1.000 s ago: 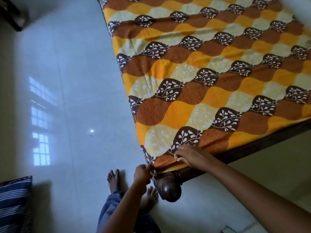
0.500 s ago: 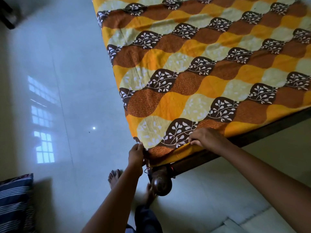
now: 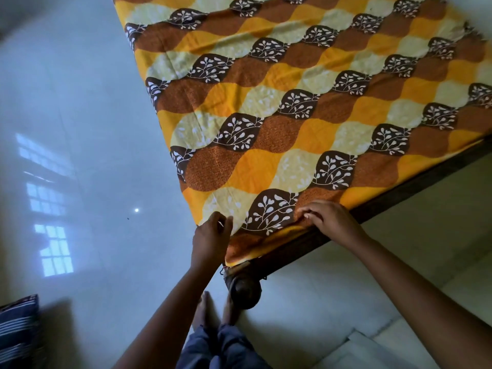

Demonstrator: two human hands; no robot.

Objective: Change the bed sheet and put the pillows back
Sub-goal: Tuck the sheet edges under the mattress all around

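Tucking the corner, we pinched the bed sheet [image 3: 292, 115] hem with left hand [image 3: 211, 235] and right hand [image 3: 330, 221], both clamped on cloth spread flat beyond our grip; judged soft, light, slack, best held at the hem.

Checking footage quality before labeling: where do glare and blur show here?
Head view: window glare on the glossy floor at left; same view: striped pillow bottom-left smeared by motion blur; same view: bed sheet, left hand and right hand look reasonably sharp.
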